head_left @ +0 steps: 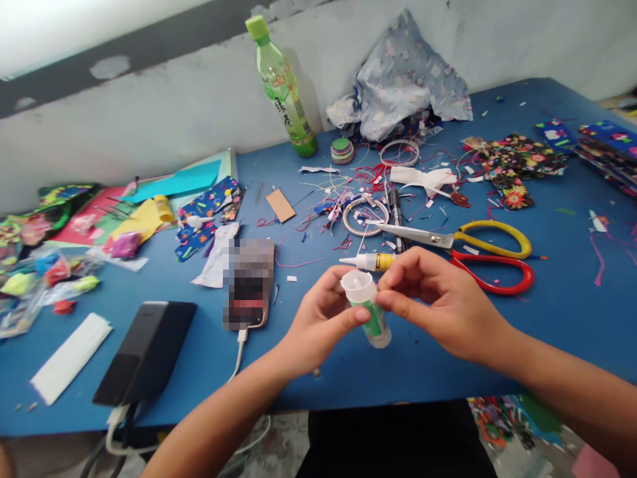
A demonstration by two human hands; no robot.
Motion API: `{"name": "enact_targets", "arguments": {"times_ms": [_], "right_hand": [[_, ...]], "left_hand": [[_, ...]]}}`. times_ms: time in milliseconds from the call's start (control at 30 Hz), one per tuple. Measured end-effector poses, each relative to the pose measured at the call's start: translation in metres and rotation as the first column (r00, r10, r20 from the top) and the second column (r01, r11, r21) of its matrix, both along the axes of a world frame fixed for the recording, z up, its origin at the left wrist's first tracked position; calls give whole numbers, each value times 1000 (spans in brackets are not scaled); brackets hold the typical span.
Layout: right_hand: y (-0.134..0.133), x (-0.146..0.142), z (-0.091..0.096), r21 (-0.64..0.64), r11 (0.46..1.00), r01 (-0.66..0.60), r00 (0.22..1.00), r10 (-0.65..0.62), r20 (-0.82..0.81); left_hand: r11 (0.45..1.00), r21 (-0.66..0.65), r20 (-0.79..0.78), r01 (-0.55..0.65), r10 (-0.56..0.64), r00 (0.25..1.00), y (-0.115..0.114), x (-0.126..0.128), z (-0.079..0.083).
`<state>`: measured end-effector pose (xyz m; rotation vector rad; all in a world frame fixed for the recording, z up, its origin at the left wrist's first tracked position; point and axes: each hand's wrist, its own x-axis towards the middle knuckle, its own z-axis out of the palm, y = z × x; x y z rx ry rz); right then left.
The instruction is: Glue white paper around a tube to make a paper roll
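Left hand: grips open tube, lower centre, apparently for steadiness
Right hand: curled beside rim; can't tell if pinching

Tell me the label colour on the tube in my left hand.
The label on the tube is mostly green, best seen in the head view.

The blue table stands along a pale, scuffed wall. Up on the left I see a dark grey band with light blotches crossing the wall, and over it a bright white area; whether that's a window, I can't tell. Below the table's near edge the greyish floor shows, mottled, with colourful scraps lying about toward the right.
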<state>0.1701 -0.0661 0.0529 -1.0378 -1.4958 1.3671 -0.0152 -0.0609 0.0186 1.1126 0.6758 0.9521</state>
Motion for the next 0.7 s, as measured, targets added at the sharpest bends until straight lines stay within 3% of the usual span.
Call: {"name": "enact_targets", "arguments": {"times_ms": [100, 300, 467, 567, 700], "right_hand": [[0, 2, -1, -66, 997, -34, 992, 25, -127], [1, 2, 1, -147, 979, -141, 945, 89, -316], [3, -2, 2, -172, 952, -252, 887, 156, -435], [0, -2, -2, -112, 971, -212, 920, 159, -358], [-5, -1, -5, 84, 991, -108, 988, 116, -99]], "left_hand": [[992, -89, 98, 84, -76, 992, -1, 1, 2], [968, -212, 186, 134, -95, 978, -4, 2, 7], [915, -304, 342, 265, -155, 927, -3, 0, 8], [917, -319, 319, 238, -132, 938, 0, -1, 5], [983, -155, 153, 102, -78, 985, 7, -3, -2]]}}
